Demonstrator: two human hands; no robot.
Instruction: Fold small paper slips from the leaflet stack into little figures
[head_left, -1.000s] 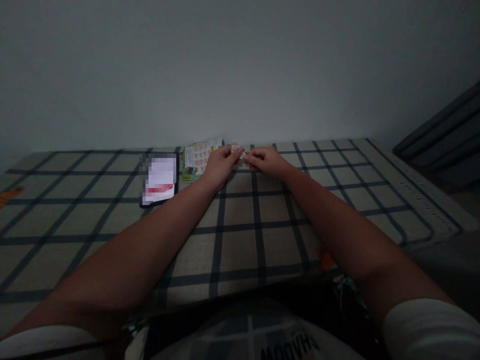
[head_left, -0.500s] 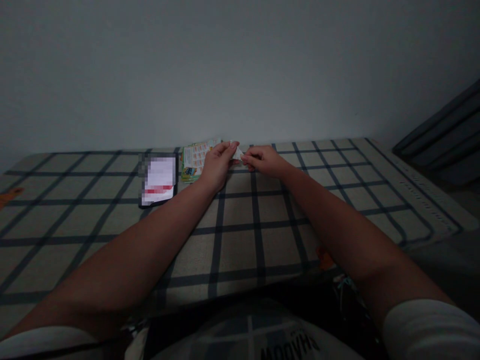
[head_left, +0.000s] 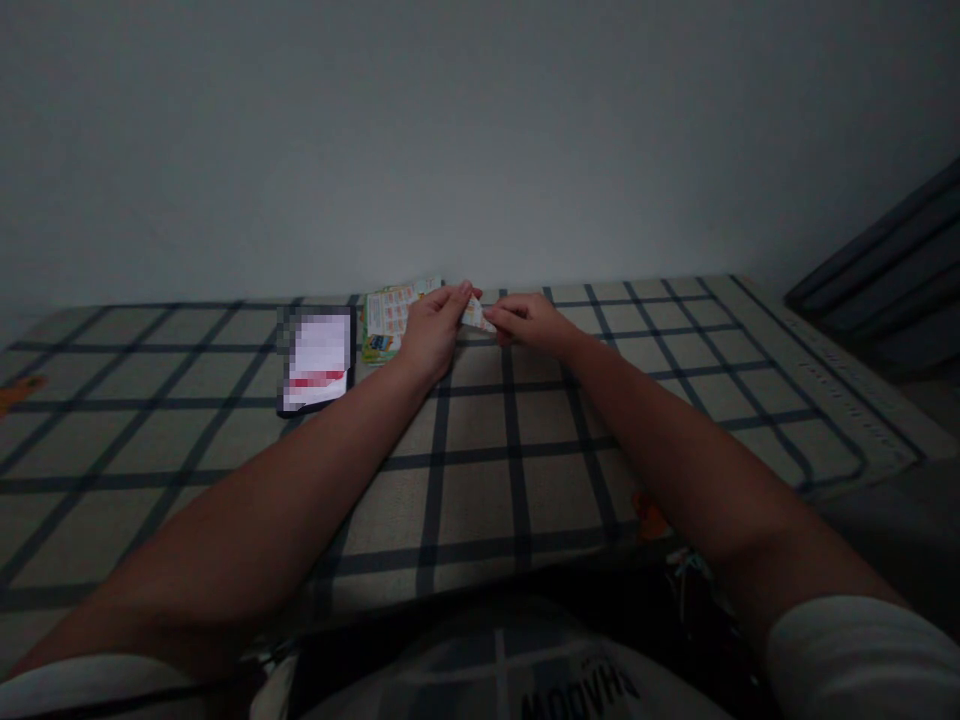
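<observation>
Between my two hands is a small piece of white paper (head_left: 476, 314) with some coloured print, held above the far part of the table. My left hand (head_left: 439, 322) pinches its left side between thumb and fingers. Its right end is pinched by my right hand (head_left: 521, 317). Left of my left hand lies a pile of colourful printed sheets (head_left: 391, 312), partly covered by that hand. The paper is too small and dim for its print to be read.
A phone or tablet (head_left: 319, 358) with a lit, blurred screen lies left of the sheets. The checked tablecloth (head_left: 480, 480) spreads beneath everything, against a plain wall (head_left: 480, 140). Dark folded cloth (head_left: 892, 250) hangs at the right.
The paper between my hands has turned and now shows more of its printed face. My right hand has shifted very slightly to the right. The sheets and the device stay in place.
</observation>
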